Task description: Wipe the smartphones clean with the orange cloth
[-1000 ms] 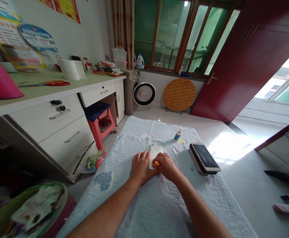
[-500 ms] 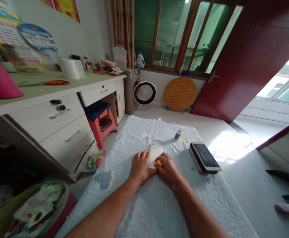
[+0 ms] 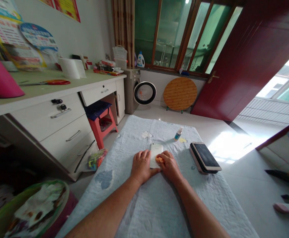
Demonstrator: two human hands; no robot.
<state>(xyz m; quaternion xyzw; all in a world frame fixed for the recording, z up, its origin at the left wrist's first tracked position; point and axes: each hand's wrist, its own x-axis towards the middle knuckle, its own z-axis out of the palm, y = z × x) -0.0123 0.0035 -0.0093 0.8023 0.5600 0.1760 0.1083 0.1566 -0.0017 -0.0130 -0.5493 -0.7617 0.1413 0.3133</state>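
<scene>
A white phone (image 3: 156, 151) lies back-up on a pale blue cloth (image 3: 159, 205) covering the table. My left hand (image 3: 140, 165) rests flat against the phone's left edge, fingers stretched along it and holding it steady. My right hand (image 3: 169, 166) is curled on a small orange wiping pad (image 3: 160, 160) pressed onto the phone's lower right part. A small bottle with a blue label (image 3: 177, 134) stands further back on the cloth. To the right lies a stack of phones (image 3: 204, 157), screen up.
White scraps (image 3: 146, 135) and a yellow scrap (image 3: 182, 140) lie near the bottle. A desk with drawers (image 3: 60, 115) and a red stool (image 3: 101, 124) stand at left. A green basin with rubbish (image 3: 32, 211) sits lower left. A washing machine (image 3: 136, 91) and round board (image 3: 179, 94) stand behind.
My right hand has slid the orange pad a little up along the phone. My left hand has stayed against the phone's edge.
</scene>
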